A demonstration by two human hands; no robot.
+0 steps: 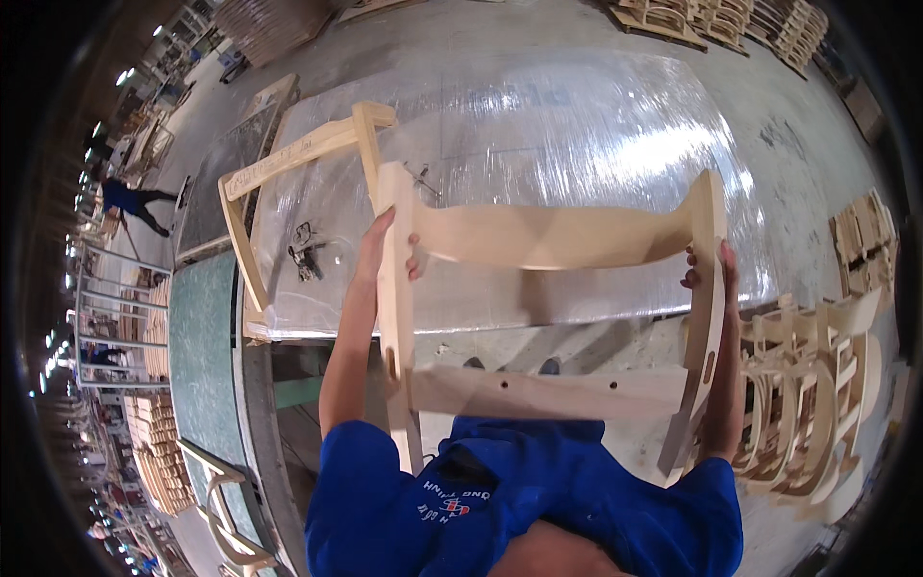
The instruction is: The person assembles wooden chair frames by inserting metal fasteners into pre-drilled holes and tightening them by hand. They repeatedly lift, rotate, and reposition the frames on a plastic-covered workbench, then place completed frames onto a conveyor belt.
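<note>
Held up before me is a pale wooden chair frame point(558, 238), with two upright posts, a curved upper rail and a straight lower rail with two dark holes. My left hand point(377, 246) wraps around its left post, fingertips showing on the inner side. On the right post, my right hand point(726, 271) is closed at about the same height. Beneath the frame spreads a table wrapped in clear plastic film point(596, 125). A second wooden frame point(298, 151) stands at its left side, near a small dark tool point(306, 258) and another thin metal tool point(424, 180).
A green-topped bench point(202, 337) adjoins on the left, with curved wooden parts point(219, 481) at its near end. Stacked wooden frames point(808, 385) and pallets point(863, 236) stand at right. Far left are a metal rack point(120, 313) and a person in blue point(120, 197).
</note>
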